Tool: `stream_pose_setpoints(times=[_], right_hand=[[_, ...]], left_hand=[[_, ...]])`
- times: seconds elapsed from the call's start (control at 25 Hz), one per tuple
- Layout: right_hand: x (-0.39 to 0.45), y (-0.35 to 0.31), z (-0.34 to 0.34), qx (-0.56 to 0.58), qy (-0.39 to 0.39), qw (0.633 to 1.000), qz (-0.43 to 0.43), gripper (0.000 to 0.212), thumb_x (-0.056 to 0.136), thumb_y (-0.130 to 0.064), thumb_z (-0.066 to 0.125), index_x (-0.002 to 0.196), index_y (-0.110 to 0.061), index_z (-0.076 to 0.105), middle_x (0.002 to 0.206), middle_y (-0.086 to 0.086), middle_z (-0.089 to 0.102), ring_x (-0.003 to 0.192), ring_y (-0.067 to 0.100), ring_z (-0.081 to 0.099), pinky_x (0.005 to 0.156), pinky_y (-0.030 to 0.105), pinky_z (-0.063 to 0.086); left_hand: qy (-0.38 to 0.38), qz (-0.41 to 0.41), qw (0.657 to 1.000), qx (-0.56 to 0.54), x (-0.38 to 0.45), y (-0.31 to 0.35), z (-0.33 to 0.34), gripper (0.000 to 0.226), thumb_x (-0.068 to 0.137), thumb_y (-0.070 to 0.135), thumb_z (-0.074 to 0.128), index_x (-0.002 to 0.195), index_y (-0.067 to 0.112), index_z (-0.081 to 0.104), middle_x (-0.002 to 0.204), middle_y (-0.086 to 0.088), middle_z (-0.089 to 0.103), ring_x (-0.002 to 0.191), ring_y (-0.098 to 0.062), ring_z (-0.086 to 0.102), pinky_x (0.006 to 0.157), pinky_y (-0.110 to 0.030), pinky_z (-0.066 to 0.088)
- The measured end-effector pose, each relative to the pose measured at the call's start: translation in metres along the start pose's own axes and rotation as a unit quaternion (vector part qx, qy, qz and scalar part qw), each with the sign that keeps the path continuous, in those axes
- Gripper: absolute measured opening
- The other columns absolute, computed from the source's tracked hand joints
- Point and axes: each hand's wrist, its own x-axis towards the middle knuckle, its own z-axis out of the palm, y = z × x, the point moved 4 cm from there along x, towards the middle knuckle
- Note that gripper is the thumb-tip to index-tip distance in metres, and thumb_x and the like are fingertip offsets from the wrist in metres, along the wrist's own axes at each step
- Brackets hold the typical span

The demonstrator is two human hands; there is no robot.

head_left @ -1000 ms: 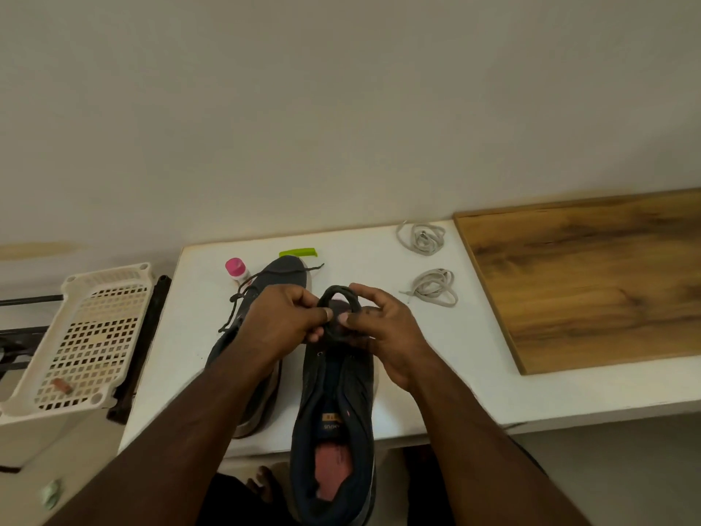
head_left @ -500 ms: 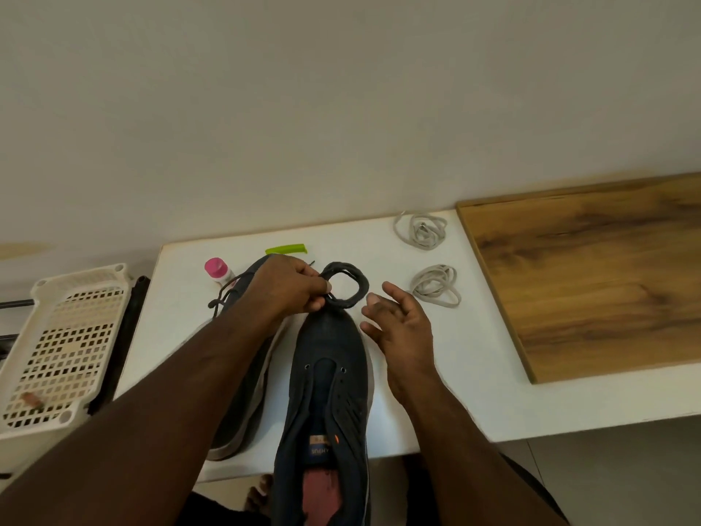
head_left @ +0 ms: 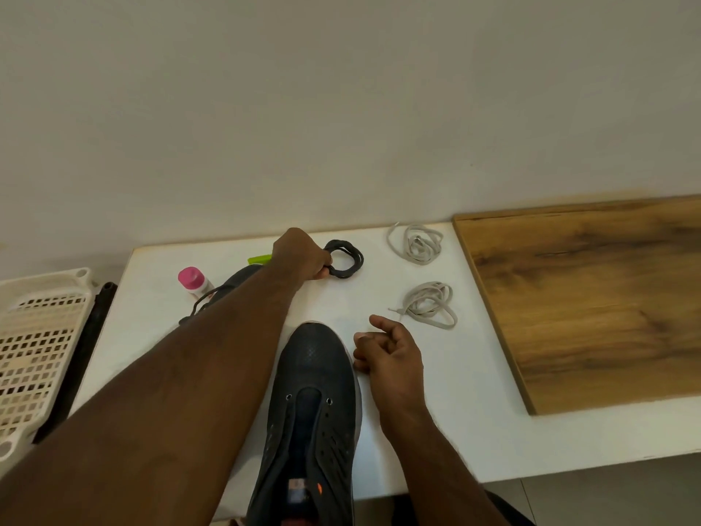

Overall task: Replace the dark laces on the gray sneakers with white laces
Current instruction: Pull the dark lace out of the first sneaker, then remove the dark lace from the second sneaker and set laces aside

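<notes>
My left hand point(head_left: 303, 256) holds the coiled dark lace point(head_left: 344, 258) at the far counter point(head_left: 474, 430); I should lay it flat, while my empty, loosely curled right hand point(head_left: 387, 354) takes the near white lace point(head_left: 430, 305) beside the shoe point(head_left: 315, 392).

On the tabletop point(head_left: 242, 377): unlaced sneaker point(head_left: 315, 404) at the near edge, second sneaker point(head_left: 235, 282) behind and left, coiled lace point(head_left: 343, 258) at the far edge. Right of that, two lace bundles point(head_left: 416, 244) point(head_left: 430, 304), one behind the other. Farther right, board point(head_left: 591, 298). Off the left edge, basket point(head_left: 34, 347).
</notes>
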Motion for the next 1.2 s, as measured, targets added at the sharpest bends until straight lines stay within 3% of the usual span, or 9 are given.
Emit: stream_pose_setpoints(times=[0.28, 0.52, 0.72, 0.84, 0.92, 1.04, 1.2], right_hand=[[0.003, 0.004, 0.001, -0.019, -0.003, 1.0, -0.01, 0.029, 0.091, -0.013, 0.067, 0.118, -0.023, 0.062, 0.086, 0.001, 0.073, 0.078, 0.022, 0.071, 0.085, 0.046, 0.059], [0.004, 0.005, 0.001, -0.03, -0.006, 0.999, -0.01, 0.029, 0.091, -0.014, 0.068, 0.118, -0.024, 0.062, 0.086, 0.0, 0.073, 0.078, 0.02, 0.071, 0.086, 0.046, 0.059], [0.005, 0.003, 0.002, -0.041, -0.006, 0.999, -0.015, 0.031, 0.09, -0.015, 0.068, 0.119, -0.023, 0.062, 0.085, 0.0, 0.073, 0.079, 0.02, 0.071, 0.087, 0.048, 0.058], [0.002, -0.003, 0.002, -0.051, -0.013, 0.998, -0.017, 0.034, 0.089, -0.016, 0.07, 0.121, -0.022, 0.061, 0.08, -0.002, 0.073, 0.08, 0.02, 0.071, 0.089, 0.049, 0.057], [-0.005, -0.01, 0.004, -0.066, -0.024, 0.997, -0.019, 0.034, 0.089, -0.016, 0.07, 0.121, -0.024, 0.06, 0.081, -0.006, 0.073, 0.082, 0.017, 0.071, 0.091, 0.048, 0.056], [-0.022, -0.018, 0.004, -0.114, -0.037, 0.992, -0.04, 0.039, 0.087, -0.019, 0.072, 0.121, -0.03, 0.057, 0.093, -0.006, 0.071, 0.091, 0.011, 0.067, 0.096, 0.044, 0.054], [-0.06, -0.024, -0.002, -0.211, -0.086, 0.973, -0.046, 0.055, 0.088, -0.035, 0.073, 0.137, -0.03, 0.049, 0.128, 0.0, 0.06, 0.104, 0.01, 0.06, 0.096, 0.033, 0.049]], left_hand=[[0.03, 0.036, 0.996, 0.077, 0.014, 0.009, 0.0, 0.015, 0.077, 0.015, 0.075, 0.082, 0.009, 0.062, 0.075, -0.01, 0.076, 0.078, -0.024, 0.075, 0.08, -0.036, 0.061], [0.028, 0.021, 0.997, 0.07, 0.017, 0.008, 0.001, 0.038, 0.075, 0.029, 0.083, 0.095, 0.004, 0.063, 0.083, -0.011, 0.076, 0.085, -0.027, 0.073, 0.085, -0.039, 0.059], [0.029, 0.048, 0.997, 0.06, -0.004, 0.013, -0.011, 0.037, 0.088, 0.036, 0.071, 0.077, 0.009, 0.049, 0.068, -0.007, 0.069, 0.073, -0.025, 0.071, 0.074, -0.032, 0.055], [0.018, 0.092, 0.995, 0.035, -0.035, 0.016, -0.028, 0.023, 0.093, 0.024, 0.064, 0.086, 0.002, 0.062, 0.078, -0.01, 0.068, 0.081, -0.029, 0.073, 0.079, -0.039, 0.061], [0.031, 0.133, 0.988, 0.068, -0.064, 0.008, -0.043, 0.02, 0.093, 0.026, 0.065, 0.097, 0.007, 0.067, 0.089, -0.005, 0.071, 0.086, -0.025, 0.072, 0.085, -0.038, 0.058], [0.057, 0.185, 0.976, 0.104, -0.112, -0.022, -0.068, 0.014, 0.092, 0.024, 0.061, 0.103, 0.019, 0.068, 0.1, 0.007, 0.068, 0.095, -0.016, 0.065, 0.089, -0.029, 0.05], [0.101, 0.192, 0.971, 0.096, -0.168, -0.075, -0.103, 0.023, 0.094, 0.012, 0.053, 0.107, 0.02, 0.07, 0.103, 0.004, 0.07, 0.088, -0.01, 0.062, 0.081, -0.023, 0.045]])
